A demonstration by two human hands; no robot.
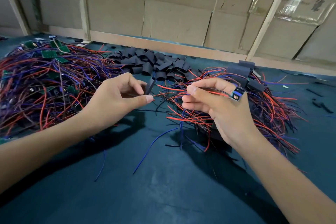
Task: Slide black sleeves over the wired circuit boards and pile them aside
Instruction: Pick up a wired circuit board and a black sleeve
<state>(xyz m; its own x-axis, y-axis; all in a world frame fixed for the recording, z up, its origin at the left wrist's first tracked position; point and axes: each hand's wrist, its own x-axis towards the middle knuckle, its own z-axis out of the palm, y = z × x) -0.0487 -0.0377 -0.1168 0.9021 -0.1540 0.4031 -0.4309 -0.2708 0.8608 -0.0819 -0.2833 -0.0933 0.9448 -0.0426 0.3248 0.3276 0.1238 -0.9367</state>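
The left hand point(120, 94) pinches a black sleeve point(150, 87) between thumb and forefinger, its long axis near upright. The right hand point(218, 103) pinches the red and black wires point(171, 89) of a circuit board point(237, 95) — wire tips pointing left toward the sleeve. Both hover over a dark green table point(163, 178), between heaps of bare boards point(41, 82), loose sleeves point(154, 63) and sleeved boards point(254, 96) — cardboard walls point(172, 5) behind.

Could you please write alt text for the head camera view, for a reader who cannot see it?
Over a dark green table, the left hand pinches a black sleeve while the right hand holds a circuit board by its wires, their ends pointing at the sleeve. Bare boards lie tangled far left, loose sleeves behind, sleeved boards right.
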